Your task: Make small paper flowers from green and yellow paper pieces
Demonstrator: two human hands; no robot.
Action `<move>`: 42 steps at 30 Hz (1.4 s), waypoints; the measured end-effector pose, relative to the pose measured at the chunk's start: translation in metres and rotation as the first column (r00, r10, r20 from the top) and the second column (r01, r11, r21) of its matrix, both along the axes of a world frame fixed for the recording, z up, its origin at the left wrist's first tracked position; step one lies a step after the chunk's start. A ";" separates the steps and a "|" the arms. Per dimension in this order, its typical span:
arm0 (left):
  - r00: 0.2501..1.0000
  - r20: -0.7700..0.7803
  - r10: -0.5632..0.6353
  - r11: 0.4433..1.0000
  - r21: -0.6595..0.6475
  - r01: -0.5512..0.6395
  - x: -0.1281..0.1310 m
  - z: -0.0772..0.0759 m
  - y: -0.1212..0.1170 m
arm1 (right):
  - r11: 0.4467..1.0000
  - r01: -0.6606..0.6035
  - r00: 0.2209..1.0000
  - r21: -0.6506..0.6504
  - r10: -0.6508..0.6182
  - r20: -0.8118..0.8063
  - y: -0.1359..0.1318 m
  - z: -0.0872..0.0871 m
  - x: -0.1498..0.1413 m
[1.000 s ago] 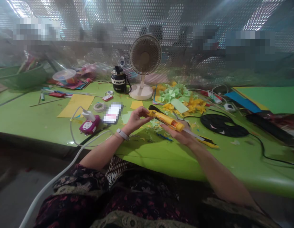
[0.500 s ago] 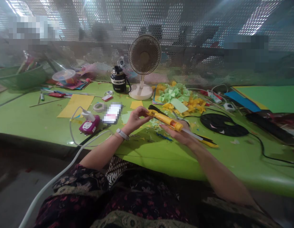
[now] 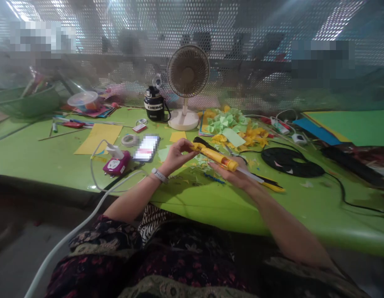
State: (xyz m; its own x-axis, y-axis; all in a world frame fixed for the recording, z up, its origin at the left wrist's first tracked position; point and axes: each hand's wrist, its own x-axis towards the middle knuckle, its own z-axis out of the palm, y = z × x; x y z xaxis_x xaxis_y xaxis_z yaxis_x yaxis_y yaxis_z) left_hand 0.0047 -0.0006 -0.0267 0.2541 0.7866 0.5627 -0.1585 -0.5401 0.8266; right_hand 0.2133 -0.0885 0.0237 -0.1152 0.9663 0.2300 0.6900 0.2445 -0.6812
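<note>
A yellow hot glue gun lies in my right hand, its nozzle aimed left. From its back end sticks a whitish glue stick. My left hand, a pale watch on its wrist, pinches a small folded piece of yellow paper with thumb and fingers right at the nozzle. Whether the paper touches the tip I cannot tell. Beneath both hands, green paper scraps and a twisted blue strip lie on the green table.
Behind the hands stand a fan and a black bottle, beside a heap of green and yellow paper pieces. At left are a phone, tape roll and purple socket block with cable. A black disc lies right.
Both hands keep nearly the same pose, with the glue gun and yellow paper barely shifted. The whole view has moved very slightly.
</note>
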 end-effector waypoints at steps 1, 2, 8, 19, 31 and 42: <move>1.000 0.001 -0.001 1.000 0.006 0.001 0.000 0.000 0.000 | 1.000 -0.001 1.000 0.006 0.001 0.002 0.000 0.000 0.000; 1.000 -0.001 -0.003 1.000 0.011 0.003 0.000 0.000 0.000 | 1.000 0.000 1.000 0.013 0.000 0.004 0.001 -0.001 0.000; 1.000 -0.018 -0.017 1.000 0.023 0.017 -0.001 0.001 -0.001 | 0.999 0.019 1.000 0.049 -0.020 0.011 0.002 -0.003 0.002; 0.999 -0.019 -0.045 0.999 0.008 0.045 -0.001 -0.001 0.000 | 0.998 0.024 1.000 0.057 -0.025 0.015 0.001 -0.002 0.001; 1.000 0.004 -0.020 1.000 -0.001 0.020 -0.001 -0.001 0.001 | 1.000 -0.003 0.999 0.031 0.002 0.043 -0.001 0.002 -0.001; 0.999 0.044 -0.016 0.995 -0.093 0.020 -0.001 0.000 0.003 | 0.999 -0.008 0.997 0.046 0.011 -0.077 0.007 -0.004 0.017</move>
